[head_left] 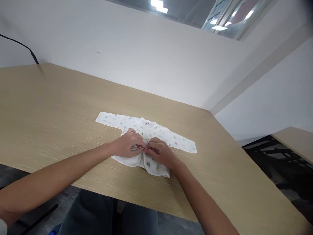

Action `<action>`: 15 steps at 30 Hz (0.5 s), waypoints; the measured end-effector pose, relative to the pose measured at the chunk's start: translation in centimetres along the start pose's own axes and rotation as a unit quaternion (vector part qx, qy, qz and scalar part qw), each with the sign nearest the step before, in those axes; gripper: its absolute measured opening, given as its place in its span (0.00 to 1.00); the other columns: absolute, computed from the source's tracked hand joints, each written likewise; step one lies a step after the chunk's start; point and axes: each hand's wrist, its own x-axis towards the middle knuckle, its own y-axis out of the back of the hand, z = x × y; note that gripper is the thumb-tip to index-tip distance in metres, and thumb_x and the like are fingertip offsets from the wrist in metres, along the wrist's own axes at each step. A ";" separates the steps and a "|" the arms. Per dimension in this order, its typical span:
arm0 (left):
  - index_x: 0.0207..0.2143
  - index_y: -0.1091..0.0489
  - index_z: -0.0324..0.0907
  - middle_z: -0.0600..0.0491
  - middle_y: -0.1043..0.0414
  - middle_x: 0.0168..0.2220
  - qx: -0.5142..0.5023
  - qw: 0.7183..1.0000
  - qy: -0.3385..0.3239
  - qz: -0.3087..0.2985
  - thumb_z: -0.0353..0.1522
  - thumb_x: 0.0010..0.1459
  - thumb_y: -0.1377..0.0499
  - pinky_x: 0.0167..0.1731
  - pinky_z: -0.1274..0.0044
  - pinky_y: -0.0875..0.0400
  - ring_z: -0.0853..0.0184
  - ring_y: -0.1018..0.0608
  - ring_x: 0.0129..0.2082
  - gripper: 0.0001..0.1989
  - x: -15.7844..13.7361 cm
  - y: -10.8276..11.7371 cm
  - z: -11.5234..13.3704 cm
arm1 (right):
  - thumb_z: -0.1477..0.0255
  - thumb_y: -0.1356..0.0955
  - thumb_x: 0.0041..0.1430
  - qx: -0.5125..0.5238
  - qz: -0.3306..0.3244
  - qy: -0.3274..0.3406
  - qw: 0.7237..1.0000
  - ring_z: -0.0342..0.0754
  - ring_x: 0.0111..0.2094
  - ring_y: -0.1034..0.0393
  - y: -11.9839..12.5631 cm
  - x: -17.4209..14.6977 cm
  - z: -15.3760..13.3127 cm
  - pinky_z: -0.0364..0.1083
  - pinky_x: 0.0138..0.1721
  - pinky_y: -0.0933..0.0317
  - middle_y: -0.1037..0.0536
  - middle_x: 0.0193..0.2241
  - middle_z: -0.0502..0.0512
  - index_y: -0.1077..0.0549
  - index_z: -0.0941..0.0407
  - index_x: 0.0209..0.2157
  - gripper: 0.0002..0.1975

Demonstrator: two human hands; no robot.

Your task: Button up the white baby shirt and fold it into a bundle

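Observation:
A small white baby shirt (161,131) with a pale green and grey print lies front up on the table, its sleeves spread to both sides and its collar away from me. My left hand (129,143) pinches the shirt's front edge at the middle opening. Meeting it fingertip to fingertip, my right hand (160,151) pinches the other front edge. The cloth is slightly lifted where they meet. Below my fingers the two front panels part, with rounded lower corners. Whatever fastener lies between the fingertips is hidden.
The light wooden table (68,107) runs back to a white partition wall (146,55). A black cable (18,42) comes down to the table at the far left. Beyond the right edge stands another table (295,142) with a dark frame. My legs are under the front edge.

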 end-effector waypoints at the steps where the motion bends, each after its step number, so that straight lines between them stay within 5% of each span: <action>1: 0.34 0.25 0.44 0.57 0.24 0.30 0.000 1.000 0.000 0.000 0.32 0.63 0.44 0.50 0.69 0.42 0.69 0.25 0.32 0.08 0.0 0.0 0.0 | 0.67 0.32 0.69 0.001 0.001 -0.001 1.000 0.48 0.35 0.32 0.0 0.0 0.0 0.48 0.38 0.37 0.26 0.28 0.53 0.28 0.54 0.27 0.15; 15: 0.37 0.26 0.45 0.56 0.22 0.31 -0.024 1.000 -0.002 -0.006 0.33 0.64 0.45 0.50 0.68 0.41 0.69 0.26 0.32 0.07 -0.1 0.2 0.4 | 0.67 0.34 0.71 0.006 -0.011 -0.002 1.000 0.49 0.36 0.32 0.2 0.1 -0.2 0.49 0.39 0.38 0.25 0.29 0.54 0.25 0.54 0.30 0.14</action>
